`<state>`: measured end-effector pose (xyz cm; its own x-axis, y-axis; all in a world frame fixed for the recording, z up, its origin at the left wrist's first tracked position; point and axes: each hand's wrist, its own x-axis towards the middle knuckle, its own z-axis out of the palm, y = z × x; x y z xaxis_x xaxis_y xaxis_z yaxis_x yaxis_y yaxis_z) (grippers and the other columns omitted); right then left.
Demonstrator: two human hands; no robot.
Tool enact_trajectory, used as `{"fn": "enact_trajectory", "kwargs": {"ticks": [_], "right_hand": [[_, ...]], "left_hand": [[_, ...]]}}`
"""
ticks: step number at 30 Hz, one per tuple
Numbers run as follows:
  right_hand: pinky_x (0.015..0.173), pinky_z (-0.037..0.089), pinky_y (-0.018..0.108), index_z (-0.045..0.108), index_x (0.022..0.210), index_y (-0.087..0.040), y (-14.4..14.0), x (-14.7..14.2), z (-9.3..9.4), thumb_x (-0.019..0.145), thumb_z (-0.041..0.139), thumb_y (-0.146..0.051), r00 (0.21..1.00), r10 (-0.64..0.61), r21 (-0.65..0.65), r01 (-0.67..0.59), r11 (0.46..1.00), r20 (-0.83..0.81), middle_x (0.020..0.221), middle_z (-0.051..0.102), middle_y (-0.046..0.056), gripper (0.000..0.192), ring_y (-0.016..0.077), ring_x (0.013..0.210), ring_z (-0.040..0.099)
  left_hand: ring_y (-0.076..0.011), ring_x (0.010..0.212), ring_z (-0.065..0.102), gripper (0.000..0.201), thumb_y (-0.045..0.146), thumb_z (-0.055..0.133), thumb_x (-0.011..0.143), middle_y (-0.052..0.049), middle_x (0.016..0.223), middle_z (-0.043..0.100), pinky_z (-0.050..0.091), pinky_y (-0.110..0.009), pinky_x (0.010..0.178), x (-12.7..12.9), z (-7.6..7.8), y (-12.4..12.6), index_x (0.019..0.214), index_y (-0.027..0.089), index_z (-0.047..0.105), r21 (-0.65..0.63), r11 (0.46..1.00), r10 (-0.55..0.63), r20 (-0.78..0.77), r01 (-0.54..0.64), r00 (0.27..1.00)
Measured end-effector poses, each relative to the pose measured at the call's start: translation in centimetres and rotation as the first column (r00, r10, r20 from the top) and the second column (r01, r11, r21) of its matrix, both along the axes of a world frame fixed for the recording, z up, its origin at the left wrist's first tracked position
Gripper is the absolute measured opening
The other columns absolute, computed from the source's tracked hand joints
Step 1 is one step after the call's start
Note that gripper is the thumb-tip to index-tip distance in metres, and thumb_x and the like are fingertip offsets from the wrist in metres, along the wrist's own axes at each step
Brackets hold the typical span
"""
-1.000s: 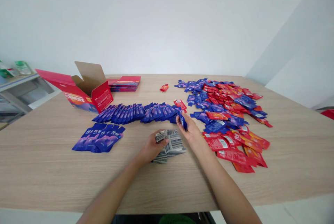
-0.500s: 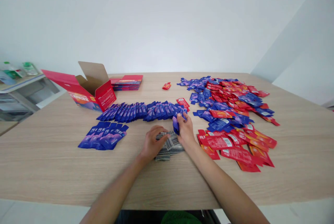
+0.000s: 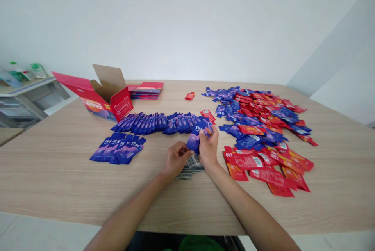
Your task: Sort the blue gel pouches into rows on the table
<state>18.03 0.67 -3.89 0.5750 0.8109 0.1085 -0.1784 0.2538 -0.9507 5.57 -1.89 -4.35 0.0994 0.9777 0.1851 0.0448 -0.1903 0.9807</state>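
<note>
A blue packet point(image 3: 193, 140) with a purple picture and white lettering stands tilted between my hands, its printed face toward me. My right hand point(image 3: 208, 150) is closed on its right side. At the lower left corner, the fingers of my left hand point(image 3: 177, 159) pinch the packet's edge; whether a small label is also between them I cannot tell. Beneath both hands lie grey striped strips that look like barcode labels point(image 3: 184, 173), partly hidden. Just beyond my hands runs a long row of overlapping blue packets point(image 3: 152, 123).
Several blue packets point(image 3: 118, 149) lie fanned at left. Behind them stand an open red box point(image 3: 121, 105) and a stack of flat cartons point(image 3: 148, 90). A mixed red and blue pile point(image 3: 258, 114) covers the right, with red packets point(image 3: 266, 167) nearer me. One red packet point(image 3: 190, 95) lies alone.
The blue packet has turned to show its front and moved slightly left. My left hand has risen from the striped strips to the packet's corner. The whole view has shifted a little.
</note>
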Motion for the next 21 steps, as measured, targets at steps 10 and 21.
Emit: {"fn": "enact_trajectory", "kwargs": {"ticks": [10, 21], "right_hand": [[0.105, 0.047, 0.037, 0.038, 0.145, -0.02, -0.29, 0.12, -0.09, 0.081, 0.069, -0.051, 0.993, -0.015, 0.004, 0.014, 1.0, 0.114, 0.131, 0.054, 0.012, 0.077, 0.0217, 0.117, 0.059], [0.103, 0.047, 0.04, 0.038, 0.143, -0.022, -0.14, 0.04, -0.31, 0.08, 0.068, -0.051, 0.996, -0.018, -0.025, 0.02, 0.999, 0.082, 0.131, 0.054, 0.012, 0.076, 0.0229, 0.115, 0.059]], "left_hand": [[-0.0112, 0.057, 0.05, 0.022, 0.037, 0.077, 0.069, 0.002, 0.064, 0.061, 0.038, -0.024, 0.056, -0.29, 0.28, -0.04, 0.064, 0.018, 0.066, 0.075, 0.996, 0.051, -0.109, -0.043, 0.993], [-0.0118, 0.059, 0.05, 0.039, 0.053, 0.078, 0.071, 0.0, 0.065, 0.061, 0.038, -0.025, 0.057, -0.42, 0.01, 0.2, 0.064, 0.018, 0.064, 0.126, 0.992, 0.042, -0.143, -0.024, 0.989]]}}
